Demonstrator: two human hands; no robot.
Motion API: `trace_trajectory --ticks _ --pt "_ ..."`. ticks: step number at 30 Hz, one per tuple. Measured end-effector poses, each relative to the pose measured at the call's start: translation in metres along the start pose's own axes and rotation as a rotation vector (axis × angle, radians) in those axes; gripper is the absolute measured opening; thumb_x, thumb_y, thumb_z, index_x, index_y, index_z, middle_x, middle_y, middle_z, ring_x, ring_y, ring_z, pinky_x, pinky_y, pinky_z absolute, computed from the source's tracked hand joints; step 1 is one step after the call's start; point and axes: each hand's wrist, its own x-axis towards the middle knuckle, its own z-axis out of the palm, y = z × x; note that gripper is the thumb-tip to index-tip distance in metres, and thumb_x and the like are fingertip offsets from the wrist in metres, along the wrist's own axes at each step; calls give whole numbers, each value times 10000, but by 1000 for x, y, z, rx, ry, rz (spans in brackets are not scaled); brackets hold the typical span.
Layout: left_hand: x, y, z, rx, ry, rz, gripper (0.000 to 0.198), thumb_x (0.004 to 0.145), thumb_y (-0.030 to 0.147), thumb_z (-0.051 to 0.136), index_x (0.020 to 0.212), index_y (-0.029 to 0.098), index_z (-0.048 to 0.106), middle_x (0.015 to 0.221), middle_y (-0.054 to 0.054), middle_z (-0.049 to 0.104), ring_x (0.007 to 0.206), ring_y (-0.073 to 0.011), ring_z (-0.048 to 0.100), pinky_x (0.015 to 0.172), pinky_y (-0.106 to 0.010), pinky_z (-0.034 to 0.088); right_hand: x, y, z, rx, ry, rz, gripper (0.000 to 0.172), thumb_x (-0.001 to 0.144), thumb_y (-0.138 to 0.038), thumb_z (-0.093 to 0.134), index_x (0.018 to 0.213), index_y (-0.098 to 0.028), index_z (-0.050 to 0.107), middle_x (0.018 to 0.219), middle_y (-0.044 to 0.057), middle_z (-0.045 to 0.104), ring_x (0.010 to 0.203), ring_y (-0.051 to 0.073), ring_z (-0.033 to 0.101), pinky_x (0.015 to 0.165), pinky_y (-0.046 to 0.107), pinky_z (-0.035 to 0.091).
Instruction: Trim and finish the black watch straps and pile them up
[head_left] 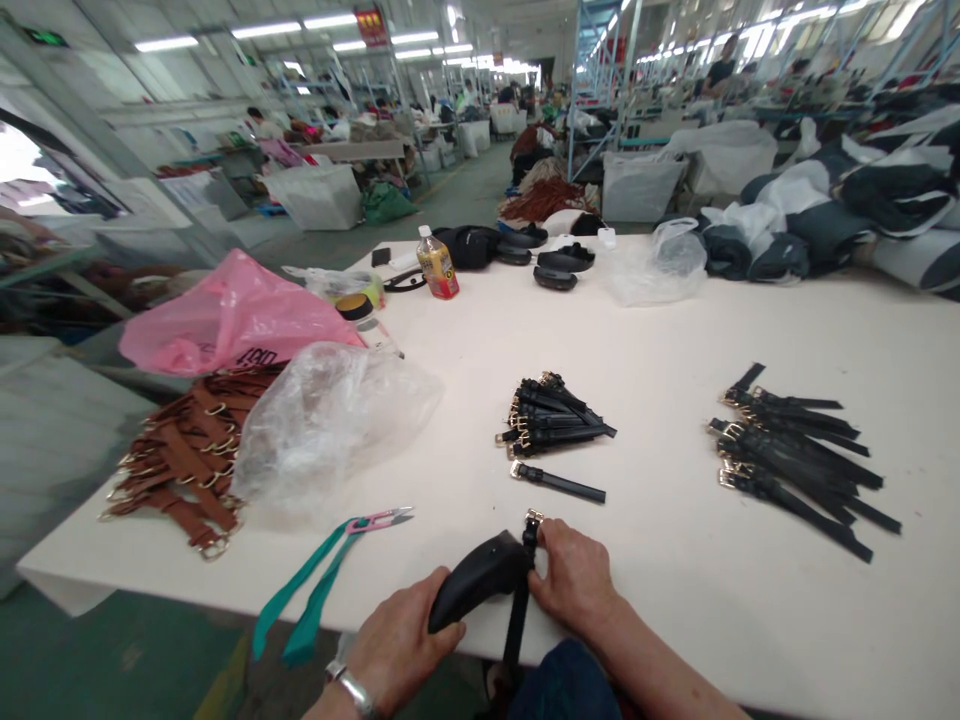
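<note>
My left hand (401, 645) is closed round a black curved shoe part (476, 580) at the near edge of the white table (675, 330). My right hand (574, 580) pinches a black strap with a gold buckle (531, 530) against that part; the strap hangs down over the table edge. One single black strap (559, 484) lies just beyond my hands. Behind it sits a small pile of black buckled straps (551, 415). A larger pile of longer black straps (799, 460) lies to the right.
Brown buckled straps (184, 460) lie at the left under a clear plastic bag (322, 420). Thread snips on a green ribbon (330, 570) rest near the edge. A pink bag (232, 315), a drink bottle (437, 265) and black shoe parts (559, 265) sit further back. People work at far tables.
</note>
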Motion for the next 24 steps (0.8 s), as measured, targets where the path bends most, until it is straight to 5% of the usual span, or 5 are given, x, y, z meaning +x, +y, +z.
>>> trace_trajectory --ticks 5,12,18,24 --pt "-9 -13 1 20 16 5 241 722 365 463 939 277 522 856 -6 654 839 -205 602 701 -269 397 2 -2 -4 -13 27 -70 255 661 -144 520 906 -205 549 883 46 573 885 219 505 781 329 280" --pt "-7 -13 -1 173 21 -50 318 744 366 416 1040 271 488 878 -58 662 847 -264 612 682 -338 415 -1 -14 7 9 41 -86 389 627 -399 649 946 -199 548 971 74 532 940 256 447 822 358 265" --pt "-13 -13 -5 145 9 -35 279 745 358 420 998 270 500 868 -57 665 843 -270 612 675 -341 414 -2 -3 11 90 11 -122 255 726 -213 565 978 -248 564 921 29 545 891 193 480 781 282 308" --pt "-18 -9 -2 7 23 -72 299 768 360 426 1046 265 480 860 -33 661 844 -209 609 690 -269 399 -10 -1 19 131 11 -62 208 728 -262 569 936 -262 574 894 12 556 875 177 516 737 244 336"
